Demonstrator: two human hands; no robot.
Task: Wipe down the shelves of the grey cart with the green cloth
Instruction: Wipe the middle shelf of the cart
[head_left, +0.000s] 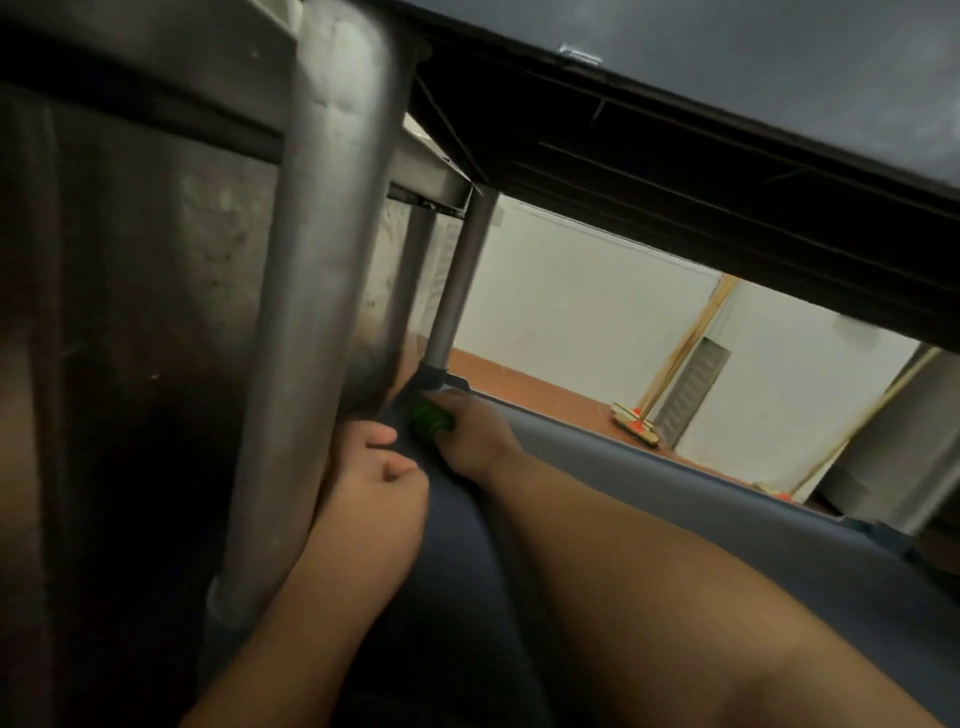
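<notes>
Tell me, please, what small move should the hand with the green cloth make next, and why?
Probably draw the green cloth back along the shelf, away from the far corner. The right hand holds it bunched right at the corner post, so no shelf is left ahead, while a long grey stretch lies nearer. The left hand grips the shelf's edge.

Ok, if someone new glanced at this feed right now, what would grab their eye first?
Probably the green cloth, the one bright spot in a dim frame, bunched in the grip of the right hand in the far corner of the grey cart's lower shelf. Next, the thick metal post close to the camera on the left, with the left hand holding the shelf edge beside it.
</notes>
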